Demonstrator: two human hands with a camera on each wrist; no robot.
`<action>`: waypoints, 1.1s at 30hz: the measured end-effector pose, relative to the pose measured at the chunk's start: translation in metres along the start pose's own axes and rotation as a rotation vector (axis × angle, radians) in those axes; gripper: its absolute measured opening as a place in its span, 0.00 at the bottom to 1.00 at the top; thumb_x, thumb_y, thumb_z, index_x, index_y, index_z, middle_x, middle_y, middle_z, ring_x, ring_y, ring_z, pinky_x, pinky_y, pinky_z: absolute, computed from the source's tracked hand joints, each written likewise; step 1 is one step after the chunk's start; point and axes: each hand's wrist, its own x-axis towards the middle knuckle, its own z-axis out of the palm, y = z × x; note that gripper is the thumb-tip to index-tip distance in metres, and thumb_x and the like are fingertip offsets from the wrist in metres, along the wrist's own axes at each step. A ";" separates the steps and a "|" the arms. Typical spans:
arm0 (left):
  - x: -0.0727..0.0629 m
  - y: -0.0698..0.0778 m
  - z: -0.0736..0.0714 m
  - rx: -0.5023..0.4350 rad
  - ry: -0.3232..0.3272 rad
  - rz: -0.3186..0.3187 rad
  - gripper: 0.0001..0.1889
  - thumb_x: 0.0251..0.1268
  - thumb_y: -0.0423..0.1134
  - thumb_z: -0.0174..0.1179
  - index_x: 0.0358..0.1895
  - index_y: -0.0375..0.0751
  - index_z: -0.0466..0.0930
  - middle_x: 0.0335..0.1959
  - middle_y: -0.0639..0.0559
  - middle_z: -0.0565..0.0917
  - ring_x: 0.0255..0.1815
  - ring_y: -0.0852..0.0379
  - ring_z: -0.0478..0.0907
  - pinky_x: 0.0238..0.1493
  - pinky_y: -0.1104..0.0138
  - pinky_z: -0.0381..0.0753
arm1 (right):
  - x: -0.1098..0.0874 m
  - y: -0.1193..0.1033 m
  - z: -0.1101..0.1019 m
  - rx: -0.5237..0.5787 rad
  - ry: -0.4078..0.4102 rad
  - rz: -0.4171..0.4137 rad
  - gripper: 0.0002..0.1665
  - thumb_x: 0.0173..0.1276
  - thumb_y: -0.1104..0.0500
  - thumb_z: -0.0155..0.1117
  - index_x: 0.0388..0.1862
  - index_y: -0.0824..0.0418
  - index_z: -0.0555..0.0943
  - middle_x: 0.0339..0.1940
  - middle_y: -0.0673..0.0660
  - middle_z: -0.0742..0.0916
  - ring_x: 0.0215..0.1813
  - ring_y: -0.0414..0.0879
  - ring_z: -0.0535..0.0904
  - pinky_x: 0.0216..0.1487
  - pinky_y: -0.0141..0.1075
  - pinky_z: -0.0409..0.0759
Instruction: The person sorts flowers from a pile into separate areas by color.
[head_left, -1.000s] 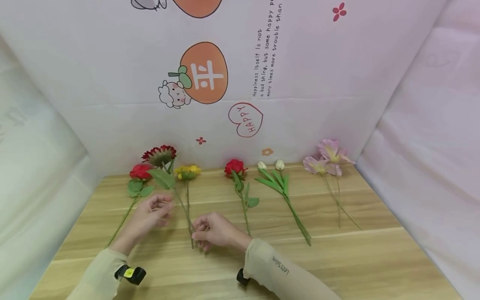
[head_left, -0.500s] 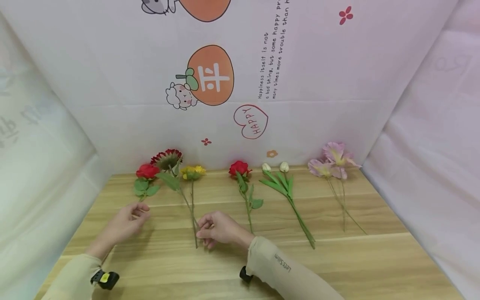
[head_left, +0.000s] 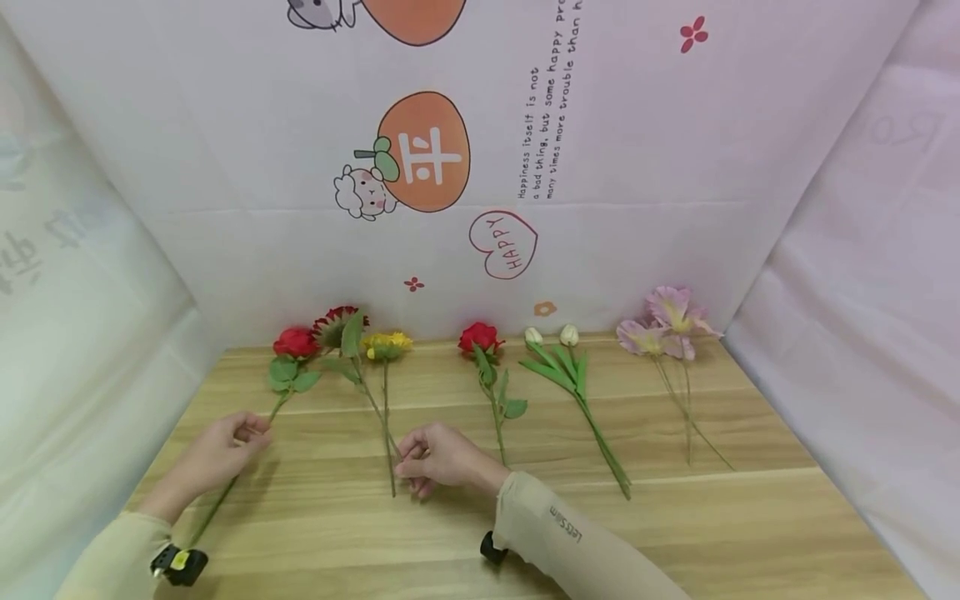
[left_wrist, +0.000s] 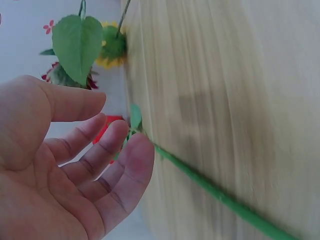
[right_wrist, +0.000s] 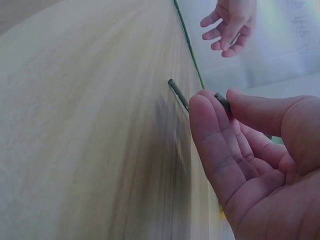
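In the head view my right hand [head_left: 438, 458] pinches the lower stem of a dark red artificial flower [head_left: 330, 328], whose head leans at the back left. The right wrist view shows the cut stem end [right_wrist: 222, 101] between thumb and forefinger. A yellow flower [head_left: 386, 344] lies beside it, the two stems crossing in view; its stem end [right_wrist: 178, 93] shows past my fingertips. My left hand [head_left: 225, 446] hovers over the green stem [left_wrist: 215, 191] of a red rose [head_left: 295, 342], fingers loosely bent and nothing between them.
Farther right on the wooden table [head_left: 720, 533] lie another red rose [head_left: 480, 337], white tulips [head_left: 568, 336] with green leaves, and pink flowers [head_left: 671, 312] on thin stems. A printed white cloth [head_left: 615, 167] rises behind the table, with white cloth at both sides.
My left hand has moved left and nearer, away from the dark red flower to over the rose stem. That flower's head has sunk slightly and its leaf has turned. My right hand keeps its pinch.
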 end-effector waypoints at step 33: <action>-0.001 -0.031 -0.011 0.068 -0.079 -0.093 0.17 0.74 0.40 0.59 0.51 0.26 0.77 0.42 0.40 0.84 0.43 0.44 0.81 0.40 0.56 0.82 | 0.004 0.009 -0.003 -0.030 0.015 0.072 0.24 0.67 0.73 0.68 0.61 0.66 0.76 0.35 0.56 0.85 0.23 0.50 0.82 0.26 0.44 0.88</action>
